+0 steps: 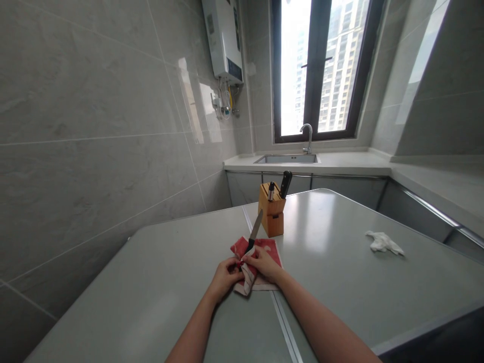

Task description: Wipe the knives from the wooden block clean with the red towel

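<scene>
A knife [256,226] with a dark handle points up and away from me, its blade bare. Red and white cloth [270,247] is wrapped around the lower part of its handle and spreads on the table to the right. My left hand [225,276] is closed at the handle's end, with fingers bent around the knife and cloth. On the other side, my right hand [262,263] pinches the cloth against the handle. Just beyond the blade tip stands a wooden knife block [275,222], holding a large black-handled knife [286,184] and a smaller dark-handled tool [271,191].
The pale table [181,262] has a metal seam down its middle. A crumpled white cloth or tissue [384,243] lies at the right. Beyond the table are a counter with a sink [260,159] and a tap [310,137]. A tiled wall [94,101] borders the left.
</scene>
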{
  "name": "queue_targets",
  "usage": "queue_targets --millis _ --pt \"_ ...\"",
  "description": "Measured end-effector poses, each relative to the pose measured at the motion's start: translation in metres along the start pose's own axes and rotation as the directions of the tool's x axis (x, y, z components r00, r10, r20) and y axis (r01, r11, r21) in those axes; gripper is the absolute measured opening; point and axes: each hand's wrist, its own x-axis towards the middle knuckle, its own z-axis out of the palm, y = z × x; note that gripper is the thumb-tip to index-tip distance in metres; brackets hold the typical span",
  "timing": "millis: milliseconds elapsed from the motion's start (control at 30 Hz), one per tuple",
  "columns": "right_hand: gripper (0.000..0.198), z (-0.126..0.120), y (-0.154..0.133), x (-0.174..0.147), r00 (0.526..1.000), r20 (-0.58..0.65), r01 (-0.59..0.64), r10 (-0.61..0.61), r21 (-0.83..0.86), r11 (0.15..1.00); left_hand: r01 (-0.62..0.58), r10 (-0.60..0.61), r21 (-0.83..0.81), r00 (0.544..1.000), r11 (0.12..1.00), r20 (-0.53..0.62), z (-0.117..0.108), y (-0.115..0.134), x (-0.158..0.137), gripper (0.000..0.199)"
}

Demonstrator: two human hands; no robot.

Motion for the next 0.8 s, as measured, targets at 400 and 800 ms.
queue_targets --millis 400,800 --pt "0.034 -0.0018 -0.0021 -0.0007 1.0 0.019 0.025 -0.024 -0.034 0.999 -0.001 0.001 0.0 1.0 1.0 -0.008 0.0008 0.0025 0.0006 0.021" --pt "0.033 -0.0036 0.0006 0.0008 0.999 0.022 0.037 -0.036 -0.041 0.998 0.056 -0.057 -0.037 0.998 0.998 -0.03 0.0007 -0.0022 0.0019 0.026"
